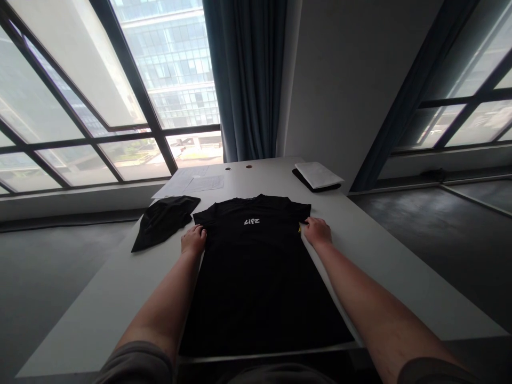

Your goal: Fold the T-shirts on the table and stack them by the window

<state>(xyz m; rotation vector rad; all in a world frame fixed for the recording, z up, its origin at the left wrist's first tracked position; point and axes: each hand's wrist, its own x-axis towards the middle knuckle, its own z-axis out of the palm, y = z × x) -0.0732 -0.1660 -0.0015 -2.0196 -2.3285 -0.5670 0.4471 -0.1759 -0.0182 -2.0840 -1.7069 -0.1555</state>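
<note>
A black T-shirt [260, 282] lies spread flat, its hem towards me and its collar at the far end. White lettering across its chest appears upside down from here. My left hand [194, 239] has curled fingers on the shirt's left edge, just below the sleeve. On the opposite side, my right hand [317, 232] grips the edge at the other sleeve, fingertips closed on the fabric. A small yellow bit [300, 228] shows beside the right fingers; I cannot make out what it is.
The white table [384, 288] carries a crumpled black cloth [165, 220] at left and paper sheets [205, 183] behind it. At the far right, a white flat packet [319, 175] rests on a dark folded item [335, 187]. Windows and a blue curtain [250, 80] stand beyond.
</note>
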